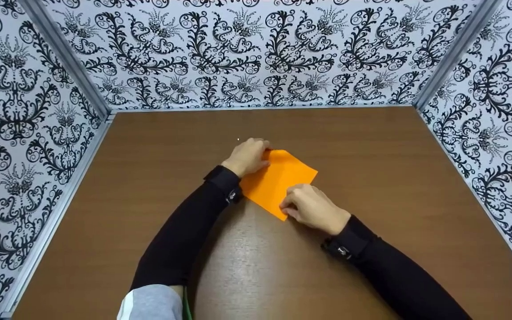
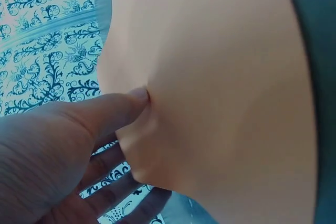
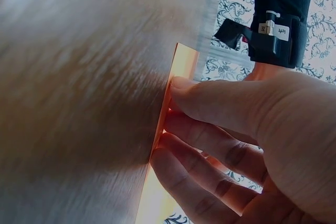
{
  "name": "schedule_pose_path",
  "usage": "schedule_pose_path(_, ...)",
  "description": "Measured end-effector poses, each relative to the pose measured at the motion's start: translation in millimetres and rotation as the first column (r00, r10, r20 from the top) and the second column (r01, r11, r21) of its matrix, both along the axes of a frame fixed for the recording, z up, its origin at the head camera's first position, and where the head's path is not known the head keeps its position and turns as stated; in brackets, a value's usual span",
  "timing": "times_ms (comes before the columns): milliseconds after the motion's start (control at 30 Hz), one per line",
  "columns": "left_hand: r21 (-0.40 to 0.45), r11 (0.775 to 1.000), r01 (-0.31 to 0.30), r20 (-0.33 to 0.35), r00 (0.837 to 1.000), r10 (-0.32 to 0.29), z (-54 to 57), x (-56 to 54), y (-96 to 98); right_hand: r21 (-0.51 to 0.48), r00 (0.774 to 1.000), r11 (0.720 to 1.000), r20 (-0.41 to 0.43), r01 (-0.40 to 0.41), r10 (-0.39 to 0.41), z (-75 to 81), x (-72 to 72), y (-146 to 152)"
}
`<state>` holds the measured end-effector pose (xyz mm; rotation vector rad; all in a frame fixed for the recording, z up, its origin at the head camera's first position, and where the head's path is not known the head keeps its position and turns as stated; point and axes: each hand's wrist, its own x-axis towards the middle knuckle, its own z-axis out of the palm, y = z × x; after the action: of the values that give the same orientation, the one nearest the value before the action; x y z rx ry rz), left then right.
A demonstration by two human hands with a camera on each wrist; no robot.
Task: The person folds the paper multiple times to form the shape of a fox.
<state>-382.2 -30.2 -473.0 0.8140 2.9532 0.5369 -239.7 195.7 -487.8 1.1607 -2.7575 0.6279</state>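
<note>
An orange sheet of paper (image 1: 278,178) is between the two hands, turned cornerwise in the head view. The left hand (image 1: 248,156) pinches its far left part. In the left wrist view, the thumb of that hand (image 2: 58,140) presses a dent into the paper (image 2: 226,93), with fingers behind the sheet. Near the sheet's closest corner, the right hand (image 1: 311,206) grips the edge. From the right wrist, the paper (image 3: 185,59) appears nearly edge-on, with the thumb and fingertips of the right hand (image 3: 236,114) along it.
A brown wooden table (image 1: 247,266) lies under the hands. White panels with black scrollwork (image 1: 238,44) enclose its back and both sides, joined by grey metal posts (image 1: 67,58). Each wrist wears a black strap with a small camera (image 1: 234,195).
</note>
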Motion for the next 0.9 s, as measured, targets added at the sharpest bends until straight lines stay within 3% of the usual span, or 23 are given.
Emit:
schedule_pose_path(333, 0.16, 0.978, 0.136, -0.067, 0.99, -0.126, -10.8, 3.1, -12.5, -0.017, 1.0, 1.0, 0.006, -0.01, 0.011, -3.9, 3.9, 2)
schedule_pose_path(467, 0.223, 0.964, 0.144, -0.088, 0.988, -0.127, -8.0, 4.2, -16.2, -0.023, 1.0, 1.0, 0.008, -0.014, 0.014, -2.7, 3.0, 1)
schedule_pose_path(900, 0.319, 0.941, 0.118, -0.106, 0.99, -0.089, 5.6, 4.8, -19.0, -0.025, 1.0, 0.999, -0.01, -0.022, 0.021, 1.2, -1.3, 1)
